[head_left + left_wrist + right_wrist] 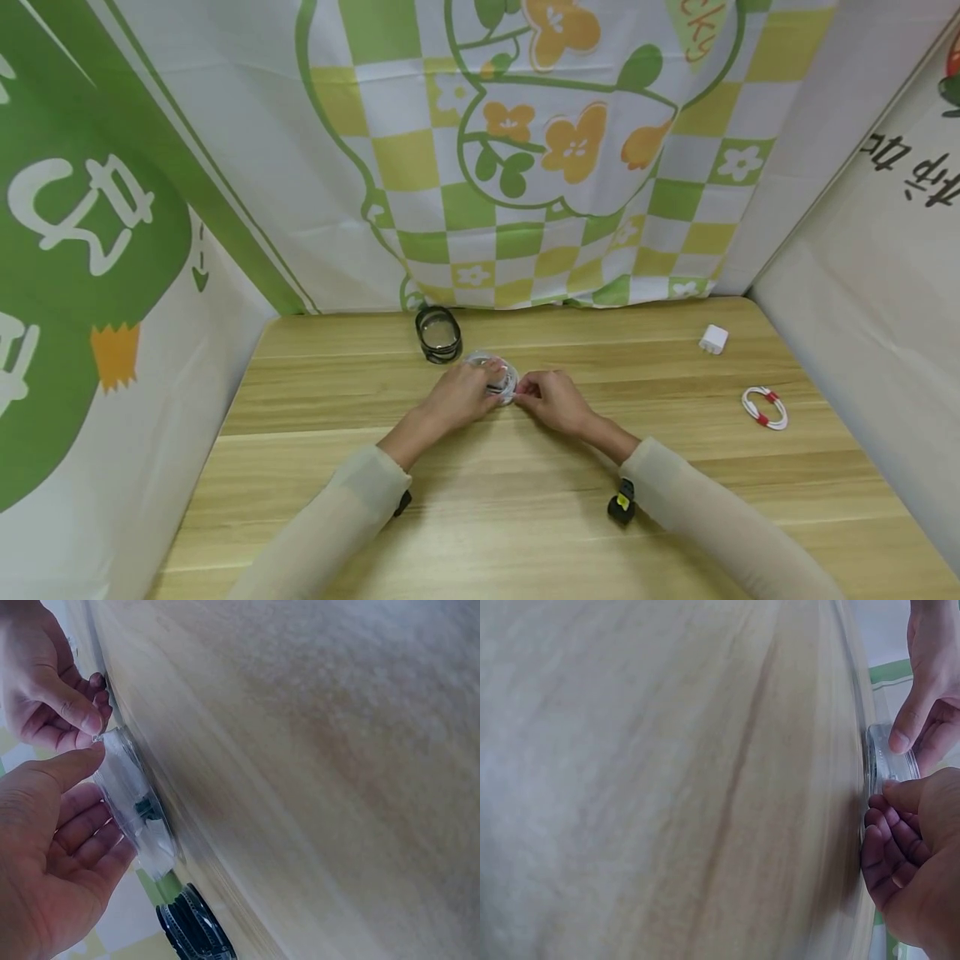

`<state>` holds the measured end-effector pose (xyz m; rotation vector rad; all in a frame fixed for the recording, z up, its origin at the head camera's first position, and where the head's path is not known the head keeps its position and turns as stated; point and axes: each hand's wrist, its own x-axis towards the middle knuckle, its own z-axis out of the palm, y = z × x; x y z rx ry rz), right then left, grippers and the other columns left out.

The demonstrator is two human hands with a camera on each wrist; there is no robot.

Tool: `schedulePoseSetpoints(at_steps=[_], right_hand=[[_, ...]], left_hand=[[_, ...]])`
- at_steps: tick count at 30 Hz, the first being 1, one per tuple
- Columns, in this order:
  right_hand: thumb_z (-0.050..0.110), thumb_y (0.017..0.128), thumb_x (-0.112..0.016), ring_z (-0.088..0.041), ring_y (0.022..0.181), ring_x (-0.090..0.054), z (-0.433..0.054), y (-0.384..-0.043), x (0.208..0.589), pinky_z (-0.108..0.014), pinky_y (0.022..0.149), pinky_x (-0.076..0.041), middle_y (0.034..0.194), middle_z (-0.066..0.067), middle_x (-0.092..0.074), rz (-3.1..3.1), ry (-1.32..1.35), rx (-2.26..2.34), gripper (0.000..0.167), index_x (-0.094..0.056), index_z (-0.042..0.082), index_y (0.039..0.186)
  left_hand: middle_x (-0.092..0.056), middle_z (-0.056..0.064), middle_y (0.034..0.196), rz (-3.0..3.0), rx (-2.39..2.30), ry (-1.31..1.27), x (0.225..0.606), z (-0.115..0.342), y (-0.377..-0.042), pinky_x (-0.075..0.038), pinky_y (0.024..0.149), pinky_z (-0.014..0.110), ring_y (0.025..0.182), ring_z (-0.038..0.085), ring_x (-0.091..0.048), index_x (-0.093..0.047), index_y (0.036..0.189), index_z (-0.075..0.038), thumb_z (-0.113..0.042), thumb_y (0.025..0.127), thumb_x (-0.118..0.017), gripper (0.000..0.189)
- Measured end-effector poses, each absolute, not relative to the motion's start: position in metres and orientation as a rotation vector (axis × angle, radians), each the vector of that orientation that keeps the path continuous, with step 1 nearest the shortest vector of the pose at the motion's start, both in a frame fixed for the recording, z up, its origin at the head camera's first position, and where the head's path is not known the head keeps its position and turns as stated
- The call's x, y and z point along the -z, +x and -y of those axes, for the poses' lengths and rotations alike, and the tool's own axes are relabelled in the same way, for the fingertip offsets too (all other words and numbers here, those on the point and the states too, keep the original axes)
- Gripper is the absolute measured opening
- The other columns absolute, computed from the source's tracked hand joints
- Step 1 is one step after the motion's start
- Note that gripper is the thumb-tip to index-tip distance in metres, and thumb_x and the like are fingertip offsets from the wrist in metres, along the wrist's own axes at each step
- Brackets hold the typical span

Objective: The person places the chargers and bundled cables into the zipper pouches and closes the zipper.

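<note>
A flat, round, clear plastic pouch or case (510, 385) lies on the wooden table between the two hands. Something pale and a small dark piece show through it, but I cannot tell what they are. My left hand (463, 393) holds its left side, thumb on the near face and fingers behind, as the left wrist view shows. With thumb and fingertips, my right hand (557, 403) pinches the right edge of the clear case (892, 759). Parts of the case are covered by the hands. Just beyond the left hand sits a black coiled cable or strap (196, 922).
Toward the back right of the table (585, 517) stands a white charger plug (714, 339). Nearer, on the right, lies a coiled white cable (748, 405) with red ties. Patterned cloth (408, 158) hangs behind the table, with further hangings at both sides.
</note>
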<state>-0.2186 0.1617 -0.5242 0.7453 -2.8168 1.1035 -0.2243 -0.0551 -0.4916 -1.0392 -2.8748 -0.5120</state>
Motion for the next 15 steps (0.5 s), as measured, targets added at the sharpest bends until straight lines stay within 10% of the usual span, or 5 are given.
schedulePoseSetpoints(at_steps=[15], right_hand=[[0.011, 0.095, -0.080, -0.006, 0.074, -0.063, -0.1701, -0.2242, 0.5239, -0.025, 0.067, -0.054, 0.082, 0.001, -0.073, 2.776, 0.739, -1.083, 0.007, -0.075, 0.008, 0.090]], left_hand=[[-0.072, 0.016, 0.134, 2.817, 0.403, -1.108, 0.4867, 0.0530, -0.2282, -0.057, 0.101, 0.046, 0.118, 0.037, -0.071, -0.076, 0.124, 0.000, -0.029, 0.093, -0.082, 0.042]])
